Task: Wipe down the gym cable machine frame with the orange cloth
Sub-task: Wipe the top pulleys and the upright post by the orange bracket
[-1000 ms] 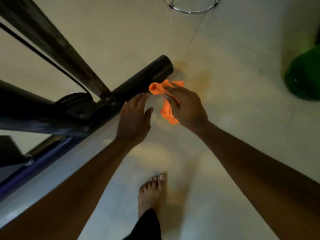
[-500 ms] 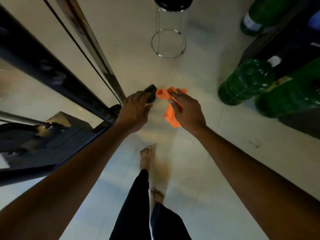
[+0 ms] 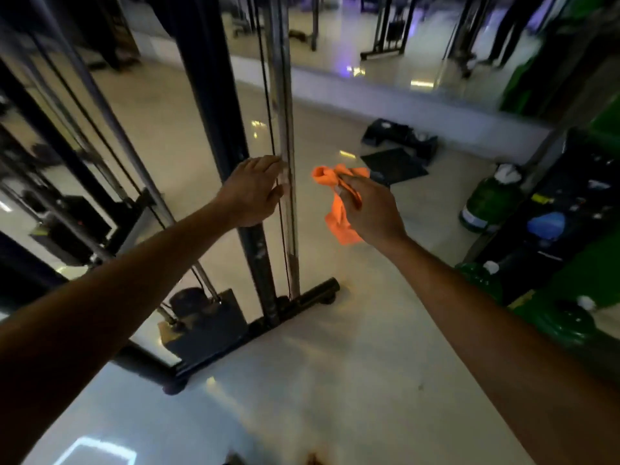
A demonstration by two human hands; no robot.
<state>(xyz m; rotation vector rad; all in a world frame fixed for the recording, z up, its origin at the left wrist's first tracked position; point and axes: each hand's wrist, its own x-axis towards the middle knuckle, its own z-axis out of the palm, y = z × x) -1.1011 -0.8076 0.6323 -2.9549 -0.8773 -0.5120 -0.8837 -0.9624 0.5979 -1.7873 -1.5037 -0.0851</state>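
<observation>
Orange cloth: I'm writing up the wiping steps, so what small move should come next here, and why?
Probably carry the orange cloth leftward onto the chrome upright pole and start wiping. The right hand grips the cloth in the air, apart from the pole, while the left hand rests against the frame beside it, seemingly steadying.

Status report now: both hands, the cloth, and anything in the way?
Left hand open, resting on upright post. Right hand gripping orange cloth, off the frame. Cable runs beside the post; nothing blocking.
</observation>
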